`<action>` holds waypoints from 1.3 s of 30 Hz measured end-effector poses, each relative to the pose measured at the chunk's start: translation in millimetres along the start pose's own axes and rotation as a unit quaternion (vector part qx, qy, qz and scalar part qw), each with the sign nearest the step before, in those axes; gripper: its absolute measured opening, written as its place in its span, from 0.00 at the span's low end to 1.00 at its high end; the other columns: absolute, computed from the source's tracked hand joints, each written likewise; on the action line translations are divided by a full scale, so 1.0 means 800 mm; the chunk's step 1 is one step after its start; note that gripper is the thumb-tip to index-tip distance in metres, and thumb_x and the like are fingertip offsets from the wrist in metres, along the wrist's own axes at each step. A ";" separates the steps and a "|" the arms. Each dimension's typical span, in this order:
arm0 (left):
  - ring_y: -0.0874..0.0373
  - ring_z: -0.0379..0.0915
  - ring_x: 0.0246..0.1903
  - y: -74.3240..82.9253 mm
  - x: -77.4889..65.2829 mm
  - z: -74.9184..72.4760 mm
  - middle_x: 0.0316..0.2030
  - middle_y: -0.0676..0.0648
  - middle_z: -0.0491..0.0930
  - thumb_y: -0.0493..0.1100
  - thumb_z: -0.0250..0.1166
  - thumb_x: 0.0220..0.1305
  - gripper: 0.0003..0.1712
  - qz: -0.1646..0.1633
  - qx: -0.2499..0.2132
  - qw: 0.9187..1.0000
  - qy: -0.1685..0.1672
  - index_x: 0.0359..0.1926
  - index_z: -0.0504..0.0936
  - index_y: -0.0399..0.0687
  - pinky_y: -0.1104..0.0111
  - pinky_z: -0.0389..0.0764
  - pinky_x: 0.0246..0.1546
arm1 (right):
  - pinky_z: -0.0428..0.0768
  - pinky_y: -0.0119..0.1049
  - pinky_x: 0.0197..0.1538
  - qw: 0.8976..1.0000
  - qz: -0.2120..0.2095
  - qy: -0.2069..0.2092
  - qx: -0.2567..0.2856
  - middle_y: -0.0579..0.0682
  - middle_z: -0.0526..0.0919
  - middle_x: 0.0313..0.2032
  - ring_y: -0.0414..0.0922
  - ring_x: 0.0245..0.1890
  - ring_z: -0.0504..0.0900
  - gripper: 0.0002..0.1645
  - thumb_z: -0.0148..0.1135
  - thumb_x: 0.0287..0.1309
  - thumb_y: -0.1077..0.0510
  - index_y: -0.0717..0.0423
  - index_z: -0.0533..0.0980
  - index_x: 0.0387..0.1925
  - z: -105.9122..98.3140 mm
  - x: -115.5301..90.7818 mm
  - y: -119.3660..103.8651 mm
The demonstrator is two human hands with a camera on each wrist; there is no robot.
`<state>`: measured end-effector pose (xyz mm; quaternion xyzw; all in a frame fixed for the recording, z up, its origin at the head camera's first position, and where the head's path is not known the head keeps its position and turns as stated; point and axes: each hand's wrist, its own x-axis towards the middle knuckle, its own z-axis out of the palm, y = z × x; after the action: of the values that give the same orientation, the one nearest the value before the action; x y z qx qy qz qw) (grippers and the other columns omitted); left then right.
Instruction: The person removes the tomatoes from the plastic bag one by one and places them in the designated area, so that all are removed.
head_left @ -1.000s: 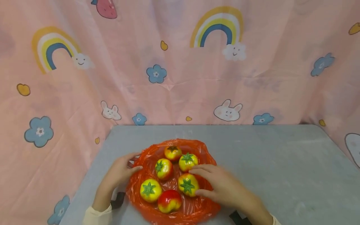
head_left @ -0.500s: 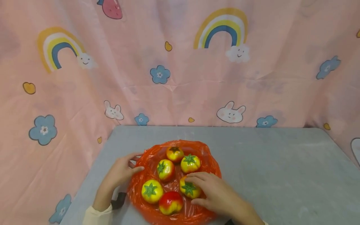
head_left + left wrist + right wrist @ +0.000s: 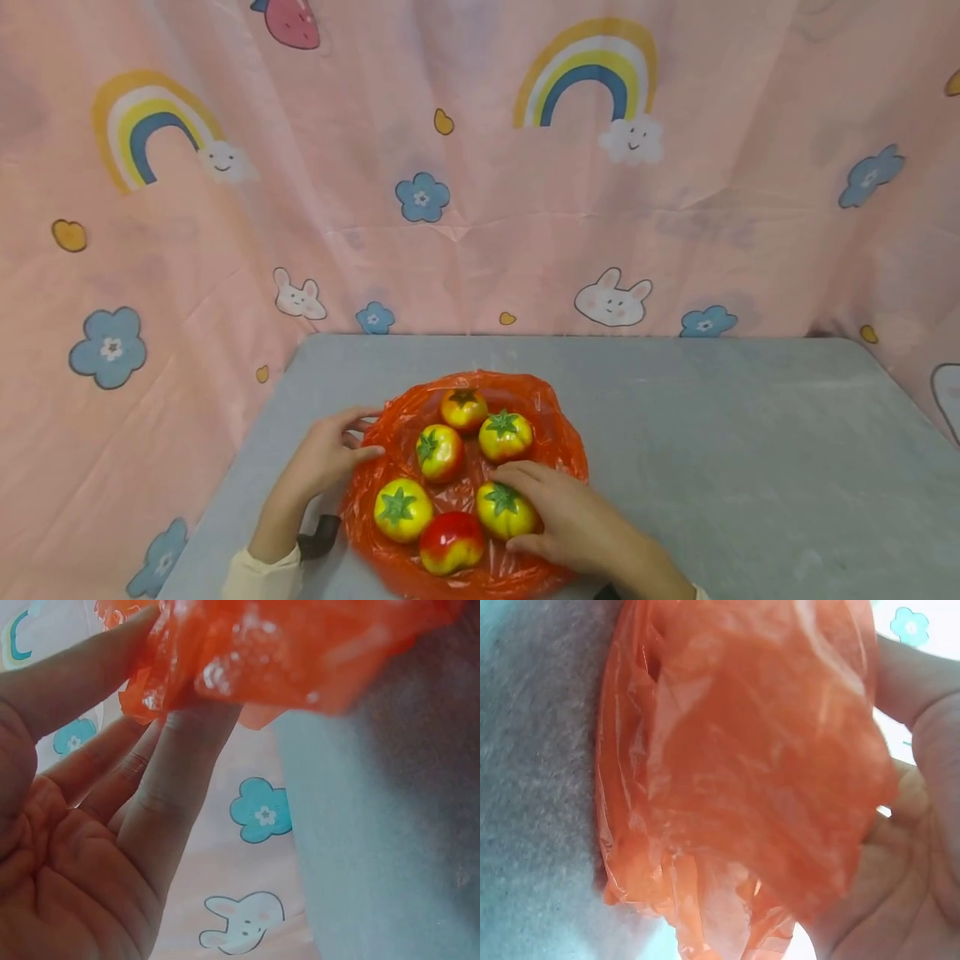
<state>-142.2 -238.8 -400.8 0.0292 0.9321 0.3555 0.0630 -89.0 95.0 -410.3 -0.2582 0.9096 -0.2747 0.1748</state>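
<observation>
An orange-red plastic bag [image 3: 536,392] lies spread open on the table, its rim rolled into a rough ring. Inside are several glossy yellow-and-red tomatoes [image 3: 403,510], most showing green star-shaped tops. The front one [image 3: 452,543] shows its red side. My left hand [image 3: 326,454] holds the bag's left rim between thumb and fingers; in the left wrist view the thumb [image 3: 82,667] lies at the crumpled plastic. My right hand [image 3: 573,517] reaches over the right rim and grips the right-hand tomato [image 3: 507,510], fingers beyond it, thumb on the near side. Bag plastic hides that tomato in the right wrist view.
The grey table [image 3: 735,450] extends to the right and behind the bag. A pink curtain [image 3: 480,158] with rainbows, rabbits and flowers hangs along the table's back edge and down its left side.
My right hand has come in from the right, lower and closer around the right-hand tomato, which has shifted slightly toward me. My left hand stays at the bag's left rim.
</observation>
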 end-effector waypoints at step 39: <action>0.57 0.81 0.35 -0.005 -0.001 -0.002 0.45 0.43 0.85 0.43 0.75 0.56 0.23 0.001 0.000 1.000 0.014 0.53 0.82 0.47 0.59 0.86 0.40 | 0.74 0.57 0.64 0.999 0.026 0.005 0.026 0.47 0.75 0.66 0.50 0.64 0.76 0.45 0.73 0.50 0.38 0.43 0.69 0.68 -0.002 0.001 0.003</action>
<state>-141.3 -242.9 -402.2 0.0253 0.9328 0.3561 0.0490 -91.1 96.9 -410.7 -0.2284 0.9094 -0.2948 0.1840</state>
